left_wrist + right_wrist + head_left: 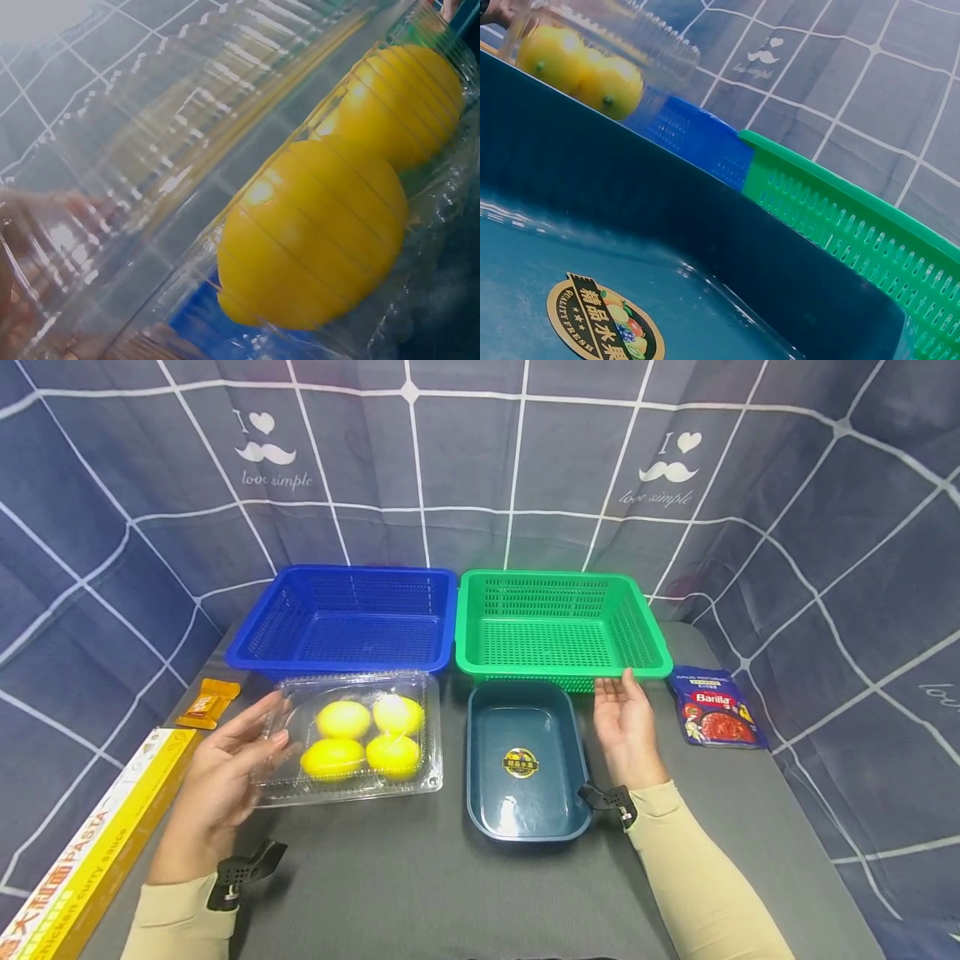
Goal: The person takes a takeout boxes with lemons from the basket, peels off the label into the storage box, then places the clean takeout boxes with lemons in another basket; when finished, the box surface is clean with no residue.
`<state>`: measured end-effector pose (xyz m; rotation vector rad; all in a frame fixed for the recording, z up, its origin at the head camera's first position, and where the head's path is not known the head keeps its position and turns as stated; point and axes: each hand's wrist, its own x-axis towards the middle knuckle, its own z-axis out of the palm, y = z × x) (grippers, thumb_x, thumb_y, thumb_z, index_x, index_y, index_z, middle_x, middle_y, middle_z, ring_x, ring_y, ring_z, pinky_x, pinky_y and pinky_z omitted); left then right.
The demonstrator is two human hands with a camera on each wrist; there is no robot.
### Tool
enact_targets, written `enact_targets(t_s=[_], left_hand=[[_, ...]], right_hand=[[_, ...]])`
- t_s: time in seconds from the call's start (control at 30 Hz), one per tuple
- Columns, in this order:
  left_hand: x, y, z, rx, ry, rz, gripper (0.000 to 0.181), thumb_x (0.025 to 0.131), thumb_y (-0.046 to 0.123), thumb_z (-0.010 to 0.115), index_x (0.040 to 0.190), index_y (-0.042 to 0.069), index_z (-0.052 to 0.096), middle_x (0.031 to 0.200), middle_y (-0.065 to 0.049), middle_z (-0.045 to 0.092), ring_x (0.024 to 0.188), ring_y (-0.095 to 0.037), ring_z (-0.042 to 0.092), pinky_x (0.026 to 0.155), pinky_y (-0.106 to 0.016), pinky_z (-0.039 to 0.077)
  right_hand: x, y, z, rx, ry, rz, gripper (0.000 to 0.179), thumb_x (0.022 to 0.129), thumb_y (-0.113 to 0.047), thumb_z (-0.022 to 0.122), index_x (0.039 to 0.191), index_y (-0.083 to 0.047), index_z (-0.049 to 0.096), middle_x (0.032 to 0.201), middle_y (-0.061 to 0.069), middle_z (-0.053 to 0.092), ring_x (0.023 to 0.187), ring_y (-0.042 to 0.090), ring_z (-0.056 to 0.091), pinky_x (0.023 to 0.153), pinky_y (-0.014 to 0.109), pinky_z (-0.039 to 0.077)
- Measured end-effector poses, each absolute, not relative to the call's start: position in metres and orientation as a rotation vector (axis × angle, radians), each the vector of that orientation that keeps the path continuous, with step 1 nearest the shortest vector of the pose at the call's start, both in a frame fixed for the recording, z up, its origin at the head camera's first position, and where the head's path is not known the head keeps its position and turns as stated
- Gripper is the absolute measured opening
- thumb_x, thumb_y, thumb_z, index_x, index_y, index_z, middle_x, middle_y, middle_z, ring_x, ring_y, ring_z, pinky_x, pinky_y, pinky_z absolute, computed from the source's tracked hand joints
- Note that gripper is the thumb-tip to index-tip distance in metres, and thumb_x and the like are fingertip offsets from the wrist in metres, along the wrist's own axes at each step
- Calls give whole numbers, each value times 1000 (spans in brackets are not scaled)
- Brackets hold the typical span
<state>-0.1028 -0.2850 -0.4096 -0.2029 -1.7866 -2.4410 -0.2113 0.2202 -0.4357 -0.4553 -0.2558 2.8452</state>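
Note:
My left hand (225, 768) grips the left end of a clear plastic clamshell box (288, 781), thumb on top. Inside lie several yellow lemons (343, 720), with two lemons (315, 232) large in the left wrist view. The box's far edge overlaps the front of the blue basket (262, 664) in the head view. My right hand (626, 727) has its palm turned up and fingers extended, fingertips right at the front rim of the green basket (562, 675). Left of that hand sits a dark teal tray (528, 814) with a round fruit sticker (520, 763).
At the left edge lies a long yellow pasta box (112, 835), with a small orange packet (210, 703) beyond it. A blue Barilla pouch (716, 706) lies at the right. Dark gridded cloth (465, 460) walls the table on three sides.

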Motion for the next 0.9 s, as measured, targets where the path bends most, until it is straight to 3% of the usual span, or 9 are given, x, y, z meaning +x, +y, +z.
enact_targets(t_s=[0.17,0.3,0.47,0.53,0.6,0.67,0.77,0.83,0.9], left_hand=[[-104,-281,-398,-199,-1753,-2469,59,100,-15,61,156,-6,44,152,-14,55,127,-19,63,93,-39,53],[-105,-278,-389,-167,-1775,-2453,60,100,-14,62,157,-3,45,157,-17,48,123,-20,66,89,-34,56],[-109,-270,-376,-103,-1817,-2434,61,100,-7,67,157,6,50,165,-21,33,107,-19,73,59,-12,53],[-110,-266,-372,-69,-1845,-2426,61,100,-2,69,157,10,52,164,-21,31,102,-20,75,41,-11,38],[-114,-261,-368,-63,-1855,-2418,60,100,-1,70,157,11,52,164,-22,31,106,-20,74,45,-11,42],[-118,-255,-365,-84,-1834,-2420,60,100,-3,71,156,8,52,163,-25,29,111,-19,70,63,-12,54],[-126,-246,-360,-105,-1833,-2399,61,98,-3,72,155,5,52,163,-27,28,107,-17,70,66,-12,54],[-130,-242,-355,-109,-1840,-2388,60,98,-3,73,154,5,54,163,-28,28,100,-15,69,62,-10,51],[-133,-238,-350,-88,-1879,-2362,59,98,1,75,153,9,57,162,-25,31,91,-14,71,45,-11,40]], right_hand=[[-213,220,-436,-443,-251,2845,11,108,-6,56,99,-1,52,89,13,56,81,25,58,84,33,53],[-213,220,-436,-445,-239,2854,10,107,-5,57,99,-1,52,92,14,56,85,25,57,85,33,53],[-213,220,-437,-444,-254,2846,8,108,-6,54,102,-2,52,92,13,56,84,24,57,84,32,53],[-213,220,-437,-448,-263,2843,7,108,-6,54,103,-2,52,91,13,56,82,24,57,83,32,53],[-212,220,-437,-453,-263,2842,7,108,-6,55,103,-2,52,90,13,57,81,24,58,83,32,53],[-212,220,-437,-461,-274,2833,7,107,-6,57,103,-2,52,89,13,57,79,24,58,82,32,54],[-213,219,-437,-461,-289,2822,8,106,-6,59,102,-1,53,89,13,57,79,24,58,82,32,54],[-213,219,-437,-449,-290,2822,9,105,-5,60,102,-1,53,90,13,57,80,24,58,83,32,54],[-214,219,-436,-439,-292,2824,9,105,-5,60,101,0,53,91,13,57,81,24,58,83,32,54]])
